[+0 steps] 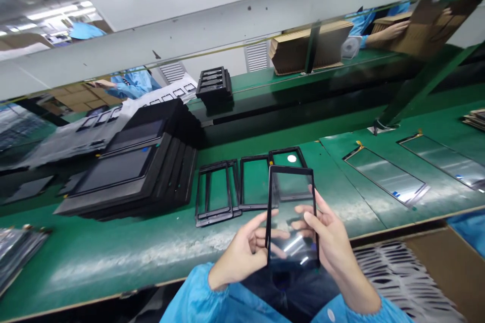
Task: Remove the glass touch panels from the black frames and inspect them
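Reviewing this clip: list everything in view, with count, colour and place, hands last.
Held panel: one, clear with black border, between both hands
Open frames: at least four, black, bench behind the panel
Loose panels: two, clear with dark edging, bench right
Large tray stack: one, black, bench left
Small tray stack: one, black, back shelf
Cardboard stack: one, brown, back shelf
Tape roll: one, whitish, beside the cardboard
Bench: one, green, across the view
Co-workers: at least two, blue clothing, background
Sleeves: two, blue, bottom
Left hand: one, bare, panel's left edge
Right hand: one, bare, panel's right edge
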Demonstrator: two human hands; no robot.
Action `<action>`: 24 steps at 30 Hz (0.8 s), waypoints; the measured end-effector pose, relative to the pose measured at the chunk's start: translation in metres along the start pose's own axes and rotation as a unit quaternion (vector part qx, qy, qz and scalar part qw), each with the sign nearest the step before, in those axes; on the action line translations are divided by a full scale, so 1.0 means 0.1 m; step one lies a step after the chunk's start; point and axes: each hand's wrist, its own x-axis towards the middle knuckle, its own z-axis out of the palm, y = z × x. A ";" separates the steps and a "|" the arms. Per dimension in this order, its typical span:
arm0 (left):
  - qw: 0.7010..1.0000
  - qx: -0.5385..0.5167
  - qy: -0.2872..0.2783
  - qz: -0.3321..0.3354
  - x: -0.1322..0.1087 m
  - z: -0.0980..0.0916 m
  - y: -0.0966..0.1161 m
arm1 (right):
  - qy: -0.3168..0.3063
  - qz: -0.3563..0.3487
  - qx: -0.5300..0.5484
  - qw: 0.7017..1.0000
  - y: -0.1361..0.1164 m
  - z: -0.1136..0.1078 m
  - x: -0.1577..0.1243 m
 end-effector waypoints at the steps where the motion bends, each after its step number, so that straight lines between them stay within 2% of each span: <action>1: 1.000 -0.009 0.012 0.018 0.02 0.00 0.02 | -0.007 0.001 -0.006 1.000 0.00 0.01 -0.02; 4: 0.995 -0.044 0.055 0.068 0.13 -0.01 0.11 | -0.031 0.016 -0.024 0.999 0.00 0.03 -0.10; 10: 0.984 -0.062 0.154 0.059 0.34 -0.03 0.18 | -0.038 0.030 -0.026 0.998 0.09 0.02 -0.14; 12: 0.984 -0.070 0.153 0.055 0.32 0.00 0.15 | -0.024 0.029 -0.014 0.999 0.12 0.02 -0.11; 15: 0.985 -0.084 0.139 0.053 0.22 0.05 0.06 | 0.034 0.001 0.039 0.999 0.11 0.05 -0.05; 17: 0.982 -0.078 0.166 0.054 0.14 0.08 -0.02 | 0.061 -0.019 0.079 0.995 0.10 0.09 -0.04; 21: 0.963 -0.066 0.254 0.058 0.06 0.08 -0.07 | 0.059 -0.006 0.111 0.992 0.16 0.10 -0.10; 24: 0.962 -0.084 0.250 0.075 0.05 0.07 0.04 | 0.071 0.006 0.102 0.992 0.22 0.03 -0.21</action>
